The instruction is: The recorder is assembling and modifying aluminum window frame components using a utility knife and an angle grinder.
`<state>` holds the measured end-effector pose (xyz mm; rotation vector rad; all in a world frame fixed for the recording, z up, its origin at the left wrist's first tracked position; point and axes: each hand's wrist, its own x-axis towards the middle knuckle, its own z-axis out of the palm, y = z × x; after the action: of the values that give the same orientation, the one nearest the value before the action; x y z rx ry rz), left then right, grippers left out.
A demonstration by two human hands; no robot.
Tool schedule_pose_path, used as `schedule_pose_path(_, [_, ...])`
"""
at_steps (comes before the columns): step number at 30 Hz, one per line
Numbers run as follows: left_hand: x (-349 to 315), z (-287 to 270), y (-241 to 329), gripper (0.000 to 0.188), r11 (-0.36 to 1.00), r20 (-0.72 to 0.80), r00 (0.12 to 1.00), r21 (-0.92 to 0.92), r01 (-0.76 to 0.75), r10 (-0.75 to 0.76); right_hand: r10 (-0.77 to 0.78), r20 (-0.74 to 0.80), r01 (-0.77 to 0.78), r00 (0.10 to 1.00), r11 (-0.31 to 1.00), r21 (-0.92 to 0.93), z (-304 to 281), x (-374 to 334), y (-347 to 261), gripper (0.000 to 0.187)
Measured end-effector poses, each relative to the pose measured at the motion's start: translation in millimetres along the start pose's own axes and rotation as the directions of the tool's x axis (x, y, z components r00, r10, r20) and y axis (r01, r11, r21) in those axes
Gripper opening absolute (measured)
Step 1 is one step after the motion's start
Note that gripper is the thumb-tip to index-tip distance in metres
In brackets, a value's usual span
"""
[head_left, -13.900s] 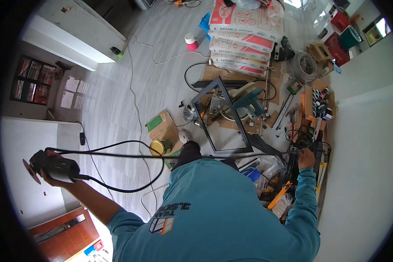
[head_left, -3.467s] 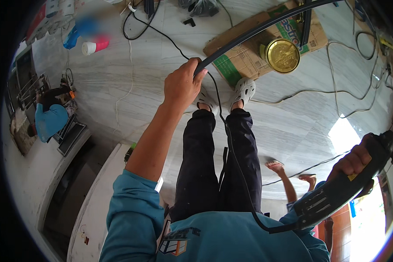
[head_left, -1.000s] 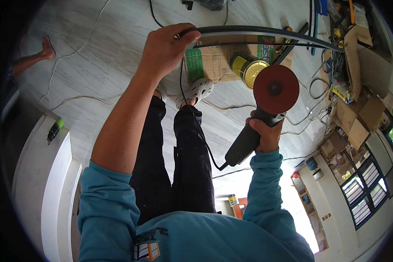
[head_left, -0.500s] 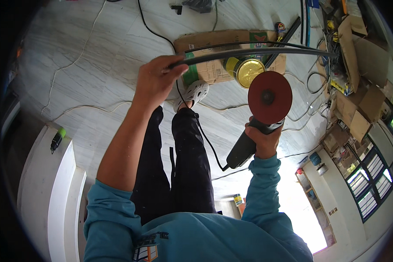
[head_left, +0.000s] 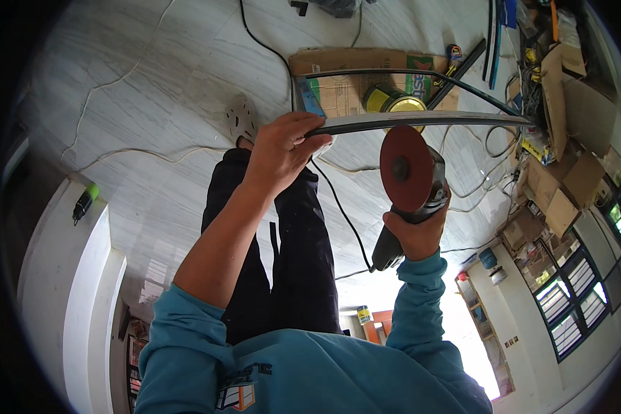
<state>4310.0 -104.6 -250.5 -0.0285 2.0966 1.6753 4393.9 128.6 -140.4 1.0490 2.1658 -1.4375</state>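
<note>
My left hand (head_left: 283, 150) pinches the near left end of a long dark bar (head_left: 421, 121) between thumb and fingers. Beyond it runs a second slim dark bar (head_left: 407, 72), and the two come close together at the right; whether they are joined I cannot tell. My right hand (head_left: 421, 231) is wrapped round an angle grinder (head_left: 388, 250) with a reddish-brown sanding disc (head_left: 403, 169). The disc's upper edge is just below the near bar; contact is unclear. Behind the bars a yellow-lidded can (head_left: 406, 104) stands on flattened cardboard (head_left: 345, 93), partly hidden by the near bar.
A black cord (head_left: 352, 228) trails from the grinder past my legs. Pale cables (head_left: 159, 150) snake over the tiled floor. A tape measure (head_left: 453, 52) lies beside dark strips at the back right. Open cardboard boxes (head_left: 557, 90) crowd the right. A white ledge (head_left: 55, 262) stands at left.
My left hand has come right and nearer to me; the near bar has tilted, showing a lighter face. The grinder has turned, its disc closer to the bar. One foot has shifted left.
</note>
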Motion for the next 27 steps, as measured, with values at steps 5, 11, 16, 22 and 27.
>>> schedule_pose_path(5, [-4.0, 1.3, -8.5, 0.027, 0.999, -0.009, 0.999, 0.008, -0.051, 0.051, -0.045, 0.037, 0.048, 0.998, 0.995, -0.087, 9.7, 3.3, -10.9, 0.095])
schedule_pose_path(11, [-6.2, -2.2, -12.0, 0.025, 0.982, -0.004, 0.987, 0.101, -0.158, 0.159, -0.066, 0.076, 0.076, 0.995, 0.988, -0.135, 25.4, 6.0, -23.2, 0.092])
schedule_pose_path(16, [-7.5, 1.7, -17.0, 0.022, 0.98, -0.034, 0.981, 0.064, -0.186, 0.189, -0.121, 0.121, 0.141, 0.985, 0.975, -0.17, 31.6, 10.2, -17.1, 0.091])
schedule_pose_path(22, [-8.1, -0.1, -13.0, 0.024, 0.974, -0.074, 0.976, 0.116, -0.195, 0.205, -0.076, 0.12, 0.096, 0.99, 0.981, -0.166, 36.3, 11.7, -14.9, 0.092])
schedule_pose_path(27, [-8.3, -2.1, -10.7, 0.024, 0.967, -0.07, 0.974, 0.157, -0.202, 0.215, -0.052, 0.114, 0.067, 0.992, 0.989, -0.131, 38.2, 12.1, -14.4, 0.093])
